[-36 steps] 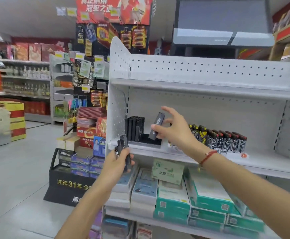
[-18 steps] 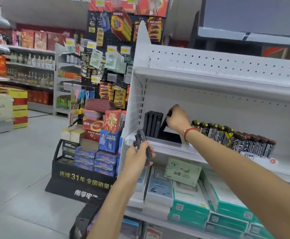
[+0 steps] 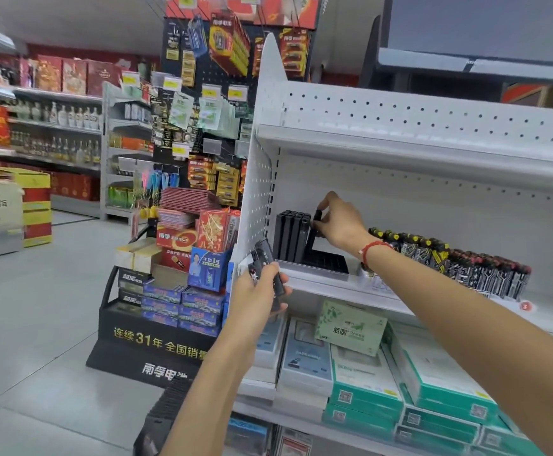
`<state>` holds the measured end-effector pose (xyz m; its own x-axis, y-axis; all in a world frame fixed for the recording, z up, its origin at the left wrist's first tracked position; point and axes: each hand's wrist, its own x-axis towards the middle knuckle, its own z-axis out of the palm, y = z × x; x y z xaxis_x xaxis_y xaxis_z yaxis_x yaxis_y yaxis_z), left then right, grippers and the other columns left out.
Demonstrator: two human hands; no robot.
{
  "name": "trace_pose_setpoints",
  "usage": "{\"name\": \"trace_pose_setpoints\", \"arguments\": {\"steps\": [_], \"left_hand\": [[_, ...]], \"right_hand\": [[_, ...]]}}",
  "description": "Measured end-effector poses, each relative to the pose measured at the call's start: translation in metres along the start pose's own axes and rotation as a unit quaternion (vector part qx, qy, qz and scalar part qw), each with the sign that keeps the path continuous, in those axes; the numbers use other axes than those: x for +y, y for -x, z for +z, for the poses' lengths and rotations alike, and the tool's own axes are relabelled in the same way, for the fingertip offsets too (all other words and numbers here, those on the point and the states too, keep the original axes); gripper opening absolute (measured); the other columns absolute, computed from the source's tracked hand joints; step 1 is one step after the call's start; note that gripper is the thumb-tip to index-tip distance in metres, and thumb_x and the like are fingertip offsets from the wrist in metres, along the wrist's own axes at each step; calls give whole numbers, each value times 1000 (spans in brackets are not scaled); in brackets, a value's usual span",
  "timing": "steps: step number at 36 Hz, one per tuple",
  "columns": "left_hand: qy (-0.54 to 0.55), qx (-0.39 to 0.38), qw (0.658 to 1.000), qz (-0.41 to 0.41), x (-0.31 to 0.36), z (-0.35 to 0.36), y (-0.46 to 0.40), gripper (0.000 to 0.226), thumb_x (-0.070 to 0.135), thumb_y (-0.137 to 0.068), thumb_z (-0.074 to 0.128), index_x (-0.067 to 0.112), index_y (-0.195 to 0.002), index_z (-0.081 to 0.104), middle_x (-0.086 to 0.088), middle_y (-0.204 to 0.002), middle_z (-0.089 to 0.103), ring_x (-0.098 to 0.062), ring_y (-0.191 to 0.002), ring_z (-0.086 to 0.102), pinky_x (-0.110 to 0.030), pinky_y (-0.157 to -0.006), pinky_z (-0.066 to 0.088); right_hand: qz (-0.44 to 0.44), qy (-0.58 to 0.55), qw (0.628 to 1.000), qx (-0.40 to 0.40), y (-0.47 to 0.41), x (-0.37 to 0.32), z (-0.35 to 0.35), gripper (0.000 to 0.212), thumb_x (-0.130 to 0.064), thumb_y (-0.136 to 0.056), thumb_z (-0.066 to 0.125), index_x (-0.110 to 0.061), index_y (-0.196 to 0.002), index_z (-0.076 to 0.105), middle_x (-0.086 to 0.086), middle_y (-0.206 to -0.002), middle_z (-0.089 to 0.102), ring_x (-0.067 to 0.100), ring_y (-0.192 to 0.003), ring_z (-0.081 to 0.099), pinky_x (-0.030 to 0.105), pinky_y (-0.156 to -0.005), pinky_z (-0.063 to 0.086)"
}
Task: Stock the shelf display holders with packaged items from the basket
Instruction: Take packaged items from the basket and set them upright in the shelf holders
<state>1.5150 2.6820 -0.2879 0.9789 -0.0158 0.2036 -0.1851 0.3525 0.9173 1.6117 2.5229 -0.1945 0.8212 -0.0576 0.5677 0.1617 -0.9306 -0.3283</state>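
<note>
A black display holder (image 3: 326,262) sits at the left end of the white shelf (image 3: 334,286), with a row of upright black packaged items (image 3: 289,236) standing in it. My right hand (image 3: 339,222) pinches one more black item (image 3: 314,225), tilted, right beside that row over the holder. My left hand (image 3: 257,299) is lower, in front of the shelf edge, and grips a few black patterned items (image 3: 265,263). No basket is in view.
A row of patterned lighters (image 3: 449,261) fills the shelf to the right. Green and white boxes (image 3: 363,370) are stacked on the shelf below. A black battery stand (image 3: 156,327) is at the left, and the floor aisle beyond it.
My right hand has carried the black item from in front of the shelf into the holder, up against the standing row. The left hand has kept its grip at the shelf edge.
</note>
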Motion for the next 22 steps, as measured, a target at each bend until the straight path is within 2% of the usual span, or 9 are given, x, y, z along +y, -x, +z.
{"name": "trace_pose_setpoints", "arguments": {"steps": [4, 8, 11, 17, 19, 22], "left_hand": [[-11, -8, 1000, -2, -3, 1, 1, 24, 27, -97, 50, 13, -80, 59, -2, -71, 62, -10, -69, 60, -19, -59, 50], [-10, -9, 1000, -9, -4, 1, 0, 24, 25, -97, 50, 13, -79, 58, 0, -69, 62, -9, -67, 59, -18, -57, 50], [-12, -6, 1000, -13, -4, 1, -1, 25, 26, -97, 50, 14, -77, 58, 1, -65, 62, -11, -65, 58, -24, -65, 49], [-31, -12, 999, -17, -3, 1, -2, 26, 24, -97, 50, 14, -74, 58, 0, -67, 61, -13, -66, 58, -26, -66, 48], [-46, -27, 999, -12, -3, -1, -2, 26, 25, -97, 50, 14, -75, 58, 1, -66, 61, -11, -66, 58, -26, -65, 48], [-65, -55, 996, -3, -1, -4, 0, 25, 28, -97, 49, 15, -77, 58, 6, -62, 62, -7, -63, 59, -26, -67, 50]], "right_hand": [[4, 14, 999, -41, -8, 0, -4, 34, -13, -83, 68, -8, -111, 47, 14, -109, 60, 32, -99, 59, 34, -78, 49], [4, -8, 996, -91, -16, -3, -8, 30, -6, -78, 68, -15, -96, 46, 15, -109, 63, 33, -99, 61, 41, -87, 53], [-3, -6, 994, -110, -19, -1, -5, 27, -6, -81, 66, -14, -95, 45, 19, -112, 62, 36, -100, 62, 45, -90, 52], [12, -26, 989, -144, -17, -3, -7, 22, -1, -88, 56, -7, -105, 44, 19, -114, 57, 34, -92, 67, 42, -82, 57], [7, 5, 993, -119, -11, -6, -13, 28, -1, -87, 55, -6, -113, 47, 16, -116, 56, 32, -89, 67, 41, -81, 57], [-29, -10, 1000, 5, 15, -12, -25, 33, -6, -84, 57, -11, -116, 49, 9, -109, 57, 24, -78, 60, 34, -70, 52]]}}
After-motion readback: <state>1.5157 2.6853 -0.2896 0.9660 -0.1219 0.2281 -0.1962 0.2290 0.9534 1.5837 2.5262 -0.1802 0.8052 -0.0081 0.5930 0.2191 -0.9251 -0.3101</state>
